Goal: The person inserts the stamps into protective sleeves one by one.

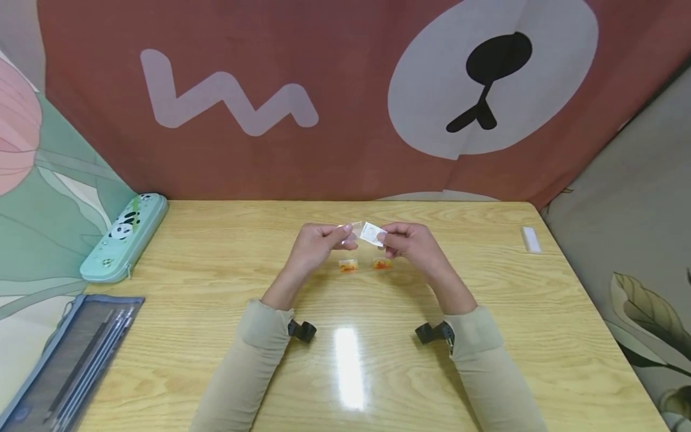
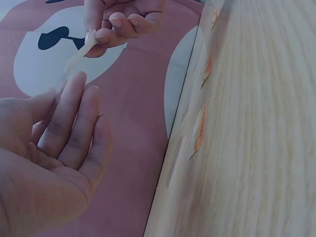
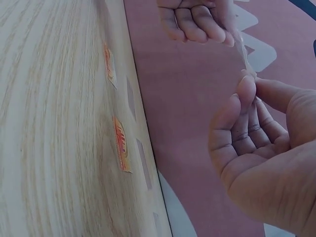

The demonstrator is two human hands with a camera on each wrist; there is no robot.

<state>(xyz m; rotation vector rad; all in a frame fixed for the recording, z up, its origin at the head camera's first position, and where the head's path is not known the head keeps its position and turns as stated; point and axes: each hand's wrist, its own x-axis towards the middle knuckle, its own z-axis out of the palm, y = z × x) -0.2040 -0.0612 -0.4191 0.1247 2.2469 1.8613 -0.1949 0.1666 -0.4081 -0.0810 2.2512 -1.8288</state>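
Note:
Both hands are raised above the far part of the table, holding opposite ends of a small thin wrapper, white with faint print on the right and see-through on the left. My left hand pinches the clear end between thumb and index finger. The white end is pinched by the thumb and fingers of my right hand. Seen from the right wrist, the wrapper looks like a narrow strip stretched between the fingertips. Below the hands lie small orange-printed packets, one at left and another packet beside it.
A mint panda pencil case lies at the table's left edge. Nearer is a dark mesh pouch with pencils inside. A small white block lies at far right. A printed brown cloth hangs behind the table.

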